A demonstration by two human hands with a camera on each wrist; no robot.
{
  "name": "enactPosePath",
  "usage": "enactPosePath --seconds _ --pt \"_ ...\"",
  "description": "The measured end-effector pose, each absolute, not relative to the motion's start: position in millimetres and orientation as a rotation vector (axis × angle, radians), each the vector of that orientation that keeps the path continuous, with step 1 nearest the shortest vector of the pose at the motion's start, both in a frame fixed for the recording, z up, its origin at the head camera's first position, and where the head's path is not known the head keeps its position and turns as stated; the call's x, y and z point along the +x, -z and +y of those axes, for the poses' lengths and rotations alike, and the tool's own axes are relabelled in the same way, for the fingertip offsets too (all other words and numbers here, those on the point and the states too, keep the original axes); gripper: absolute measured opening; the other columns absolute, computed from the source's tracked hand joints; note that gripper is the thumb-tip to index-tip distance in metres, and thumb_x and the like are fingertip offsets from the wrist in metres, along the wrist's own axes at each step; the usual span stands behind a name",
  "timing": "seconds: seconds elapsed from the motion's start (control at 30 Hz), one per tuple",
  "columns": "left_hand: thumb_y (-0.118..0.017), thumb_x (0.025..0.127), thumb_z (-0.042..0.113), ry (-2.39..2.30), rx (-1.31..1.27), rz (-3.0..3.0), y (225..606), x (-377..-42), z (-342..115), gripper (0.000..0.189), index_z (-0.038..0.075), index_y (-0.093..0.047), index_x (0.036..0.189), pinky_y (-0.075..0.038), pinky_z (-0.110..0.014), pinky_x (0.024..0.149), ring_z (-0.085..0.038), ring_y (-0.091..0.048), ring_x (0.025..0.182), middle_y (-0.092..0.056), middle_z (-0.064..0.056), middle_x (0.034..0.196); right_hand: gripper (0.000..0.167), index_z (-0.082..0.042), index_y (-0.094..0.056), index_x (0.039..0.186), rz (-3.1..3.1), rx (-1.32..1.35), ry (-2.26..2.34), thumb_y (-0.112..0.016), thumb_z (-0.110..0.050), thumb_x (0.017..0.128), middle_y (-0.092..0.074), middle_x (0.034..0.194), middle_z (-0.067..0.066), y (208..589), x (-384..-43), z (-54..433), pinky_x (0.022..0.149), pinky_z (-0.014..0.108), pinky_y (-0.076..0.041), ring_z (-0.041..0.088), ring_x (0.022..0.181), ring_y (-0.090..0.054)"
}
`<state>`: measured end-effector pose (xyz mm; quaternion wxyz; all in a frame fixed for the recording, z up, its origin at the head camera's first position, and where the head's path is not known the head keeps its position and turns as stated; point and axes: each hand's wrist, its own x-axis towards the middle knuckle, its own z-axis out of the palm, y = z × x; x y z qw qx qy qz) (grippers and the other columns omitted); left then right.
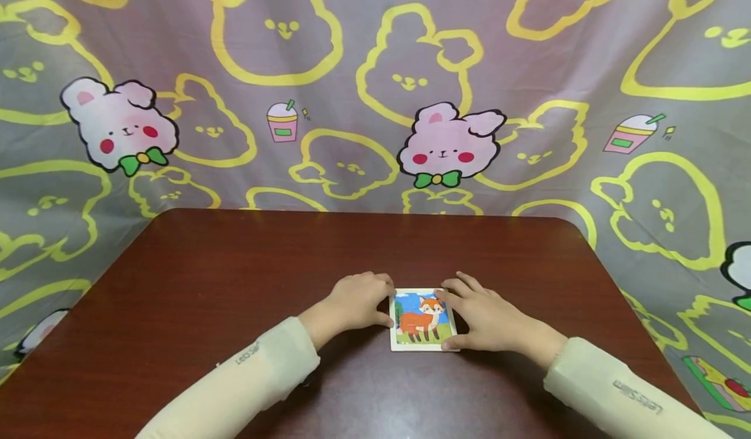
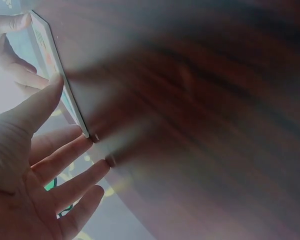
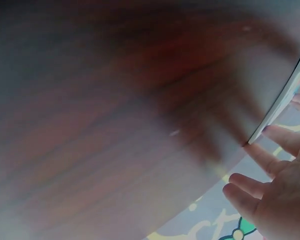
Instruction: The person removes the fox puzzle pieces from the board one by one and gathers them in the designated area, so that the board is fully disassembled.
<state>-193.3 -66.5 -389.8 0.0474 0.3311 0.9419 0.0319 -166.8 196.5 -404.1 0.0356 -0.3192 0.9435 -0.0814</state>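
Note:
A small square jigsaw puzzle (image 1: 422, 321) in a pale frame lies on the dark red-brown table (image 1: 246, 269), showing an orange fox on grass under blue sky. My left hand (image 1: 359, 301) is at its left edge; the left wrist view shows the thumb and foremost fingers (image 2: 62, 145) touching the frame, the others spread apart. Across from it, my right hand (image 1: 489, 318) has its index fingertip on the upper right part and its thumb at the lower right corner. Fairly straight fingers (image 3: 250, 192) show in the right wrist view, where the thumb is hidden.
Behind and beside the table hangs a grey curtain (image 1: 328, 47) with yellow bear outlines and pink rabbit faces. Pale sleeves (image 1: 287, 354) cover both forearms. The table's far edge lies well beyond the puzzle.

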Motion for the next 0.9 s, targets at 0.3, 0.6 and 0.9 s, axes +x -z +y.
enactPosePath --seconds 0.3,0.6,0.9 --pt "-0.08 0.079 0.049 -0.125 1.004 2.87 389.4 -187.7 -87.9 0.054 0.016 -0.071 0.121 -0.056 -0.04 0.083 -0.022 -0.065 0.11 -0.066 0.001 0.127 0.087 -0.004 -0.054 0.139 2.852 -1.04 0.207 -0.078 -0.059 0.076 -0.049 0.138 0.012 400.3 -168.2 172.0 0.086 0.055 -0.051 0.037 0.133 -0.041" --pt "-0.082 0.078 0.045 -0.139 1.005 2.872 386.7 -184.4 -102.7 0.053 0.014 -0.072 0.119 -0.056 -0.041 0.085 -0.022 -0.065 0.111 -0.066 -0.001 0.125 0.089 -0.004 -0.056 0.137 2.833 -1.071 0.212 -0.081 -0.059 0.072 -0.049 0.131 0.008 396.2 -171.4 154.6 0.083 0.047 -0.05 0.03 0.123 -0.046" --pt "-0.083 0.078 0.043 -0.164 0.963 2.857 387.2 -184.1 -108.7 0.054 0.014 -0.071 0.122 -0.055 -0.043 0.09 -0.023 -0.063 0.116 -0.065 -0.002 0.128 0.091 -0.006 -0.056 0.136 2.83 -0.992 0.216 -0.082 -0.062 0.069 -0.05 0.131 0.007 394.3 -168.8 145.1 0.082 0.047 -0.05 0.03 0.121 -0.047"
